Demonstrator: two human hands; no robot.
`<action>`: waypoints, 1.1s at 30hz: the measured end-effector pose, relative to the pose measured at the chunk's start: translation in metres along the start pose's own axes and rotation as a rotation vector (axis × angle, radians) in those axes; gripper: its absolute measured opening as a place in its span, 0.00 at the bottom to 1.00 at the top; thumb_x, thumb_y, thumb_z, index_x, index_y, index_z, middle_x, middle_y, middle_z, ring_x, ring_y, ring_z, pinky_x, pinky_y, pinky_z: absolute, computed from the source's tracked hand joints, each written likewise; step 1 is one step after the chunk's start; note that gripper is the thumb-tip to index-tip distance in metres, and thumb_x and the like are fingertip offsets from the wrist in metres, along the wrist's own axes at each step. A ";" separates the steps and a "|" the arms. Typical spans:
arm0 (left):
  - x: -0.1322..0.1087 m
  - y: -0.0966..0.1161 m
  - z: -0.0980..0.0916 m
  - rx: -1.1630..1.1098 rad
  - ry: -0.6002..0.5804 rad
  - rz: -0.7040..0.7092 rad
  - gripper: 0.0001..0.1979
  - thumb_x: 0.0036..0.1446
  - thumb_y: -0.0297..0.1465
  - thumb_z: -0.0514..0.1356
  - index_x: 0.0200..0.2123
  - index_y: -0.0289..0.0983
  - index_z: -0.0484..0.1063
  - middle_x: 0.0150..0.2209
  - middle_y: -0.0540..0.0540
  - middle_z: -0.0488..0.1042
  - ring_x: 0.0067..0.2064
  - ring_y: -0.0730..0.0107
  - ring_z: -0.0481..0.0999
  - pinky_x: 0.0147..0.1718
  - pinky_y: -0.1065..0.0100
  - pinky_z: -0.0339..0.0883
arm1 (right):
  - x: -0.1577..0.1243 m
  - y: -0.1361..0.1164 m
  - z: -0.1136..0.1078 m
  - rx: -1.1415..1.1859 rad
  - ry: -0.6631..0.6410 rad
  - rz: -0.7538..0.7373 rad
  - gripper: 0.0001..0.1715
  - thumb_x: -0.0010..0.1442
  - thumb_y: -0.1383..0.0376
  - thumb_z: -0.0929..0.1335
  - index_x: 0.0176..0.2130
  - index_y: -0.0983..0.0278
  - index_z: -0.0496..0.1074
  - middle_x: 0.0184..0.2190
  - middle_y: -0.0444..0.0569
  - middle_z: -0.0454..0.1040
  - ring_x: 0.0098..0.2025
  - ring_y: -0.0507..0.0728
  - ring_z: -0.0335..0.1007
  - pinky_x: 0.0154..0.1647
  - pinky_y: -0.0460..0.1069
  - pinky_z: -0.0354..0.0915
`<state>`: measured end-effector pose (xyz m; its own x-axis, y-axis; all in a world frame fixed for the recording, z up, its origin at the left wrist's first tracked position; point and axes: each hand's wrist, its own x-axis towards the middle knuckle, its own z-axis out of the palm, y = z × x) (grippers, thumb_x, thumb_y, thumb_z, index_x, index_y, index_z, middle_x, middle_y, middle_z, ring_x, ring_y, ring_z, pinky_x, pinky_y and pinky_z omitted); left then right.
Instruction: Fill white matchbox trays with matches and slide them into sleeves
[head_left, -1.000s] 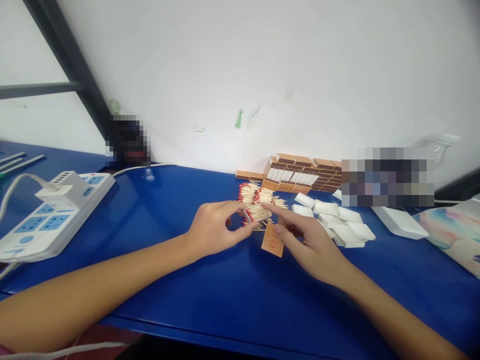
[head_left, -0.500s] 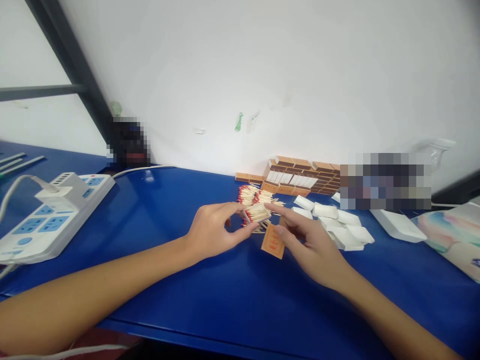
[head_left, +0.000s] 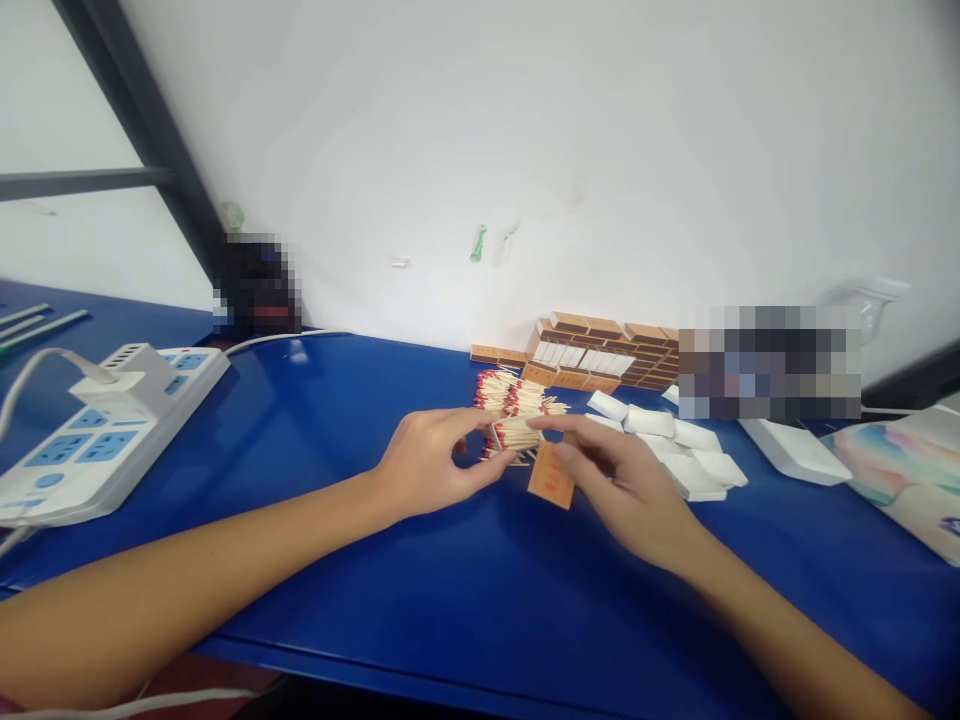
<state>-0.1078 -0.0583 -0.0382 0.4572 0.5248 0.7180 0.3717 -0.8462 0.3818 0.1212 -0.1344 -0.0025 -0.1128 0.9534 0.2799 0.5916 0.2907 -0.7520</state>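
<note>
The small tray (head_left: 494, 438) with matches (head_left: 519, 434) is near the match pile (head_left: 501, 388), pinched by the left hand (head_left: 431, 462); the right hand (head_left: 630, 482) grips an orange box cover (head_left: 550, 480) — one finger beside the tray. Blue table (head_left: 450, 600) gives wide room toward its near edge — pale wall (head_left: 360, 140) stands behind.

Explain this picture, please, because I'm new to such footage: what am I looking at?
There is no machine here, only a person's two bare hands, seen from a camera worn on the head, looking forward and down. The left hand holds a small tray of matches; the right hand pinches an orange printed piece, perhaps a box sleeve. On the blue table lie a match pile, white boxes, stacked matchboxes and a power strip.
</note>
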 end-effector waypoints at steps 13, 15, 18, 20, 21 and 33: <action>-0.003 0.004 0.001 -0.003 0.077 0.020 0.18 0.60 0.42 0.69 0.46 0.36 0.80 0.36 0.48 0.84 0.27 0.75 0.77 0.24 0.73 0.71 | 0.008 0.011 0.010 0.295 0.309 0.216 0.29 0.67 0.46 0.69 0.56 0.63 0.76 0.26 0.44 0.73 0.20 0.50 0.65 0.13 0.44 0.60; -0.002 0.004 0.001 -0.003 0.075 0.012 0.17 0.60 0.42 0.70 0.46 0.36 0.80 0.36 0.48 0.84 0.27 0.75 0.77 0.24 0.72 0.71 | 0.008 0.011 0.009 0.316 0.290 0.217 0.29 0.67 0.46 0.69 0.56 0.63 0.75 0.26 0.43 0.73 0.20 0.50 0.65 0.13 0.44 0.60; -0.001 0.003 0.000 -0.011 0.070 0.014 0.18 0.59 0.42 0.70 0.46 0.36 0.80 0.35 0.48 0.84 0.27 0.75 0.77 0.23 0.73 0.71 | 0.009 0.011 0.009 0.377 0.250 0.211 0.30 0.67 0.45 0.69 0.57 0.62 0.73 0.26 0.43 0.72 0.20 0.51 0.67 0.13 0.44 0.61; -0.001 0.003 0.000 -0.016 0.069 0.019 0.18 0.59 0.42 0.70 0.46 0.36 0.80 0.36 0.48 0.84 0.27 0.76 0.77 0.23 0.73 0.71 | 0.009 0.010 0.011 0.428 0.242 0.216 0.29 0.67 0.46 0.69 0.57 0.61 0.72 0.27 0.42 0.73 0.20 0.51 0.67 0.14 0.44 0.61; -0.001 0.003 0.000 -0.018 0.068 0.021 0.18 0.59 0.42 0.70 0.46 0.36 0.80 0.36 0.49 0.84 0.27 0.76 0.77 0.24 0.73 0.71 | 0.009 0.010 0.012 0.456 0.241 0.224 0.29 0.67 0.46 0.69 0.57 0.61 0.72 0.27 0.42 0.73 0.20 0.51 0.67 0.14 0.44 0.61; 0.000 0.008 -0.004 -0.111 0.073 -0.030 0.18 0.61 0.42 0.70 0.48 0.35 0.80 0.39 0.47 0.85 0.28 0.75 0.79 0.27 0.73 0.74 | 0.007 0.005 0.018 0.526 0.117 0.275 0.32 0.67 0.43 0.68 0.59 0.60 0.67 0.27 0.41 0.71 0.22 0.52 0.67 0.16 0.45 0.62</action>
<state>-0.1077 -0.0653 -0.0328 0.3853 0.5457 0.7442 0.2911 -0.8371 0.4631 0.1091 -0.1248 -0.0145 0.0948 0.9927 0.0745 0.1089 0.0640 -0.9920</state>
